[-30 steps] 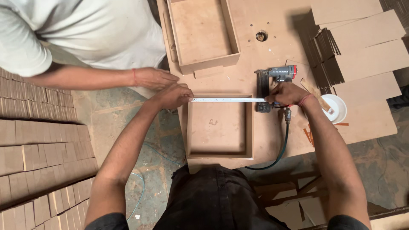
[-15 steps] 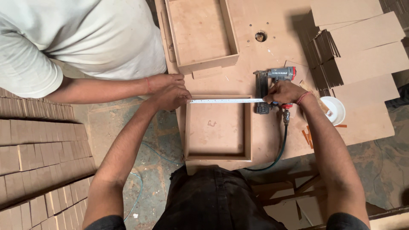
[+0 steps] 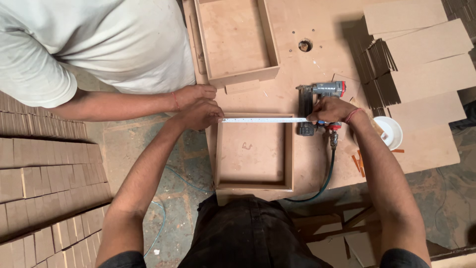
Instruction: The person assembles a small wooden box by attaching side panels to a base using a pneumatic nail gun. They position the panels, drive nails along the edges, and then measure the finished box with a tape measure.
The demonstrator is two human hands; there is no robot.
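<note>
Co-worker's hand (image 3: 196,94) edged closer; both hands stretch steel tape (image 3: 265,119) across fibreboard frame (image 3: 253,154).

A second open brown fibreboard box (image 3: 237,39) is sitting beyond the hands; a white round bowl (image 3: 389,132) is lying right of them.

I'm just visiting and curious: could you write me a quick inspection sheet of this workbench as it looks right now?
Surface: brown board workbench with a round hole, dusty.
Job's things: measuring tape stretched across the far edge of an open wooden box frame.
Clutter: second box frame, nail gun, white cup, stacked board panels.
Hands: left hand pins one tape end at the frame's corner; right hand holds the other end. A co-worker's hand rests beside the left.
Cables: dark hose runs from the nail gun over the bench edge.
Surroundings: rows of board pieces on the floor.
</note>
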